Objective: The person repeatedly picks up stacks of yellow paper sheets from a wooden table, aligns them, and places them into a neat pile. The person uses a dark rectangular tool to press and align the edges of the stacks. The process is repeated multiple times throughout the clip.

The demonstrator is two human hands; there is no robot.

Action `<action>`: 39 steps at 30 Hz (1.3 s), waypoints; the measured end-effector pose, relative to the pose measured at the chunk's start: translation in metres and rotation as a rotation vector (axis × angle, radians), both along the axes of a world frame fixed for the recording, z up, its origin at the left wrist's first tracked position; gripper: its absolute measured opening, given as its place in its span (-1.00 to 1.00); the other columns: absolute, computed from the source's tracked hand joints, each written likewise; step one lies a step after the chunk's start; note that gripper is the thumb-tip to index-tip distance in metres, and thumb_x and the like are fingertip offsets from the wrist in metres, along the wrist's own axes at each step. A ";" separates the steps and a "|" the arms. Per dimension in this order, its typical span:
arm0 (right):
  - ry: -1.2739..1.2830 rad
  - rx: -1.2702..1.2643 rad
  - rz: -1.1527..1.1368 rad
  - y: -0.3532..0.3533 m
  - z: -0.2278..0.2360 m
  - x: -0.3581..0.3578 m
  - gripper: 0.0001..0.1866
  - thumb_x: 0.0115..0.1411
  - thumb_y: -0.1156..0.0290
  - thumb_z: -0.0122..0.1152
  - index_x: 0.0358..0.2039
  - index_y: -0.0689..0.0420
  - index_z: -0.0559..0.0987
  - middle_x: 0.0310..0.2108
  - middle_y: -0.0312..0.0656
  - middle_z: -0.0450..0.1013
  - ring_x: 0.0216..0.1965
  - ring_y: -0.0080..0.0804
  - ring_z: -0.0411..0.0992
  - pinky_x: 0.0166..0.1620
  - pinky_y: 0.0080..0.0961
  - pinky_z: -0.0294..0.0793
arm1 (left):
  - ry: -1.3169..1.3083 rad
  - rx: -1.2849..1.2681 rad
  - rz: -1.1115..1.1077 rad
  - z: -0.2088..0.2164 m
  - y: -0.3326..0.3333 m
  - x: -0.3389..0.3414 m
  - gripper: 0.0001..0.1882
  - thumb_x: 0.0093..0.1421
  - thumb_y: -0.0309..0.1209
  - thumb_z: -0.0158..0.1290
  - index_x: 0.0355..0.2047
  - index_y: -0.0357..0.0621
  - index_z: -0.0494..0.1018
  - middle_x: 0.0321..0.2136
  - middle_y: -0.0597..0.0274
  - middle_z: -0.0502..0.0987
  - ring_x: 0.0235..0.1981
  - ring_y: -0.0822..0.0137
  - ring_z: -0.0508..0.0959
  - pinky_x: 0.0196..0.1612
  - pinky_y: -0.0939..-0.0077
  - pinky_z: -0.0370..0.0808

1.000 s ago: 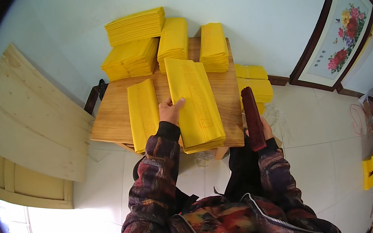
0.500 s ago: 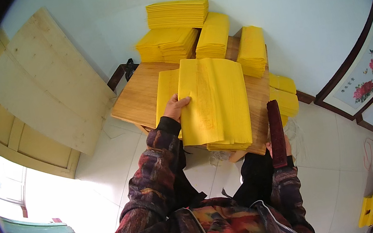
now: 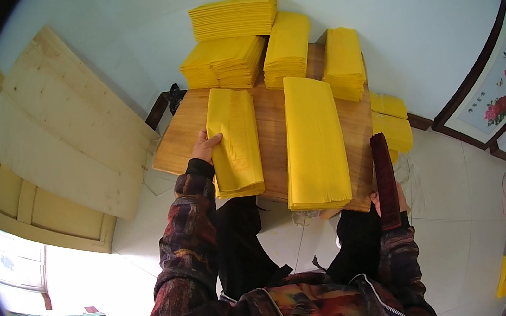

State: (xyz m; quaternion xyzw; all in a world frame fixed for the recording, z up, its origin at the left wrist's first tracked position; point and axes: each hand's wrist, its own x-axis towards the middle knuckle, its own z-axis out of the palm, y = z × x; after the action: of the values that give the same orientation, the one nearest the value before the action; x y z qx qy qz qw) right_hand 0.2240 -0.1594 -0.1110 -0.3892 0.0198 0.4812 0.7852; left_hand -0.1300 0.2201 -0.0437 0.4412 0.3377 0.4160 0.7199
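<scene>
On the wooden table (image 3: 270,136) lie two folded piles of yellow paper. My left hand (image 3: 205,146) is closed on the left edge of the left yellow paper pile (image 3: 235,147), its thumb on top and the other fingers out of sight. That pile's top sheet has a faint reddish print and a slightly lifted edge. The taller right yellow paper pile (image 3: 315,143) stands apart from it, untouched by either hand. Beside the table's right edge, my right hand (image 3: 401,197) grips an upright, long dark red bar (image 3: 385,179), which hides part of the fingers.
Several more yellow paper stacks (image 3: 237,61) line the table's back against the wall. Yellow bundles (image 3: 392,130) sit low beyond its right edge. A plywood board (image 3: 63,125) leans at the left, and a framed flower picture (image 3: 499,87) stands at the right.
My left hand has carried a yellow paper sheet leftward off the right pile onto the left one, and a gap now shows between the piles. The right hand still grips the bar.
</scene>
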 end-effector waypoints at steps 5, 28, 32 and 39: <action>-0.187 0.032 0.015 -0.002 0.000 -0.004 -0.69 0.26 0.18 -0.14 -0.06 0.02 0.38 -0.28 -0.28 0.38 -0.35 -0.45 0.35 -0.44 -0.48 0.39 | 0.048 -0.001 0.025 -0.009 0.000 0.000 -0.64 0.10 -0.60 0.00 -0.07 -0.18 0.23 -0.25 0.11 0.46 -0.32 0.24 0.52 -0.29 0.34 0.54; -1.154 -0.199 0.140 0.103 0.148 -0.021 -0.63 0.14 0.19 0.03 -0.45 0.34 0.42 -0.59 -0.18 0.35 -0.49 -0.45 0.33 -0.39 -0.40 0.31 | 0.314 0.386 -0.151 0.002 -0.110 0.096 -0.43 0.17 -0.33 0.01 0.12 -0.32 0.13 0.03 0.00 0.28 0.02 0.18 0.33 0.07 0.37 0.27; -1.693 -0.499 0.130 0.144 0.181 -0.042 -0.61 0.09 0.14 0.02 -0.49 0.30 0.39 -0.51 0.12 0.42 -0.43 0.08 0.39 -0.35 -0.16 0.35 | 0.117 0.105 -0.205 0.016 -0.133 0.122 -0.43 0.17 -0.47 -0.05 0.17 -0.26 0.04 0.00 0.11 0.32 0.01 0.31 0.33 0.07 0.49 0.28; -1.885 -0.807 0.252 0.166 0.193 -0.069 -0.64 0.08 0.15 0.02 -0.40 0.26 0.42 -0.46 0.09 0.46 -0.37 0.04 0.45 -0.28 -0.12 0.41 | -0.022 0.058 -0.249 0.031 -0.144 0.127 -0.33 0.08 -0.57 -0.01 0.19 -0.20 -0.01 -0.04 0.10 0.34 -0.06 0.30 0.39 -0.03 0.48 0.36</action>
State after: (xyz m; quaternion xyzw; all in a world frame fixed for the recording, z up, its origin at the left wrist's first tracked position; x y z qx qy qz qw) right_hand 0.1547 0.0068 0.0822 -0.8419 -0.4845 0.0174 0.2368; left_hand -0.0031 0.0760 -0.0124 0.4960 0.2602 0.3377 0.7564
